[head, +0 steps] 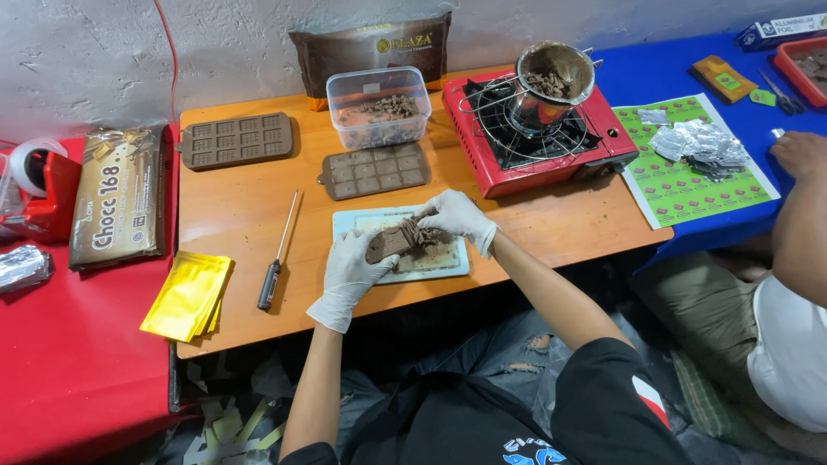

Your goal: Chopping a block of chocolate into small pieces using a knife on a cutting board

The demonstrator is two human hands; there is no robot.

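Both my hands wear white gloves over a pale cutting board (457, 263) near the front edge of the wooden table (241, 215). My left hand (349, 271) grips a brown chocolate block (388, 244) lying on the board. My right hand (457, 215) rests on the block's far end, where chopped chocolate pieces (422, 234) pile up; whatever it holds is hidden. Crumbs cover the board.
Two brown chocolate moulds (237, 140) (375, 170), a clear tub (379, 108) of chocolate bits, a red portable stove (538, 138) with a pot (556, 73), a thermometer probe (277, 258) and gold pouches (188, 297) lie around. Another person's arm (801, 207) is at right.
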